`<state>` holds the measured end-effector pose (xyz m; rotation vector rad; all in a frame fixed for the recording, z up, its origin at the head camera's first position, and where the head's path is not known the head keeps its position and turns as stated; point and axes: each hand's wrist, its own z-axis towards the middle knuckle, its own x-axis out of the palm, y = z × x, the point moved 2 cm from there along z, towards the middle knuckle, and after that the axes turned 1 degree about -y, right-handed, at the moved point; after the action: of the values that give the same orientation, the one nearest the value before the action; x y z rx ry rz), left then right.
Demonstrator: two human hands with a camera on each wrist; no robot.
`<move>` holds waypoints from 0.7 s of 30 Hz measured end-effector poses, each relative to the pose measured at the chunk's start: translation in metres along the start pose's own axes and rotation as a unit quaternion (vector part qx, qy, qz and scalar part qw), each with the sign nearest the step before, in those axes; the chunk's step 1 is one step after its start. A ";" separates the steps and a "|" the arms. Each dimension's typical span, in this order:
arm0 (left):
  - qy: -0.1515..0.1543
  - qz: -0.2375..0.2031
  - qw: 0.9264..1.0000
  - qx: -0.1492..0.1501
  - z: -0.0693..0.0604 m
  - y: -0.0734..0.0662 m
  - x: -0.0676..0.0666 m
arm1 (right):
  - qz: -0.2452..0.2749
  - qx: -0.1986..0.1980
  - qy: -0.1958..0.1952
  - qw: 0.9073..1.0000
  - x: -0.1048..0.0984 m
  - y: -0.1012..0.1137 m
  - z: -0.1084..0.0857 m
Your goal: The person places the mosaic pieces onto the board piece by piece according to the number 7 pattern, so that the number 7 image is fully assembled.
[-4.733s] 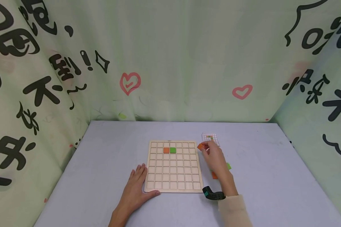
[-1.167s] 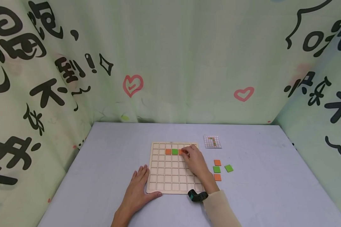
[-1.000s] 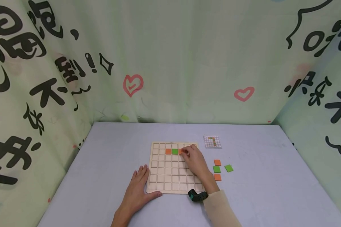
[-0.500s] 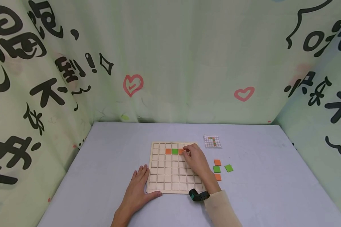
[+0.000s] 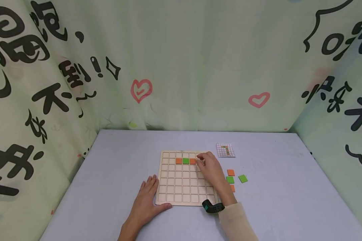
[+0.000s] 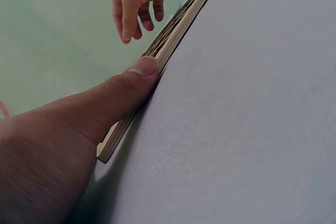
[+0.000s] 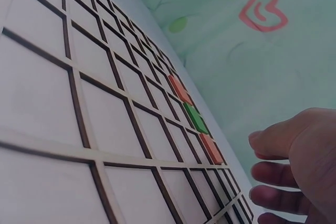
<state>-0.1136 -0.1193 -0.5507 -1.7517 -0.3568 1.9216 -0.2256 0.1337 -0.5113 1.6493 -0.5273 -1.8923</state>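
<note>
A wooden grid board (image 5: 178,192) lies on the table. In its second row from the back an orange tile (image 5: 179,161), a green tile (image 5: 185,161) and another orange tile (image 5: 192,161) sit side by side in cells. My right hand (image 5: 212,169) hovers just right of the last orange tile, fingers loosely bent with nothing in them; the right wrist view shows a gap between that hand (image 7: 310,156) and the board (image 7: 94,156). My left hand (image 5: 144,202) rests at the board's front left corner, fingers along the left edge, and its thumb (image 6: 143,67) touches the front edge.
Right of the board lie two orange tiles (image 5: 230,172) (image 5: 233,188) and two green tiles (image 5: 230,179) (image 5: 242,178), one orange tile partly behind my right forearm. A small printed grid card (image 5: 225,150) lies behind them. Curtains (image 5: 199,67) stand behind the table.
An orange tile came from the right into the cell beside the green one. My right hand has let go of it and shifted slightly right. My left hand has stayed at the board's corner.
</note>
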 end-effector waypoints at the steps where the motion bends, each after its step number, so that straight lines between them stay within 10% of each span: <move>1: -0.001 0.000 1.000 0.000 0.000 0.000 0.000 | -0.001 0.000 0.000 1.000 0.000 0.000 0.000; 21: 0.003 0.002 1.000 -0.002 -0.001 0.000 0.000 | -0.012 -0.004 0.018 1.000 -0.003 -0.001 0.000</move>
<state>-0.1126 -0.1196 -0.5506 -1.7610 -0.3564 1.9195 -0.2256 0.1364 -0.5095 1.6885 -0.4867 -1.8766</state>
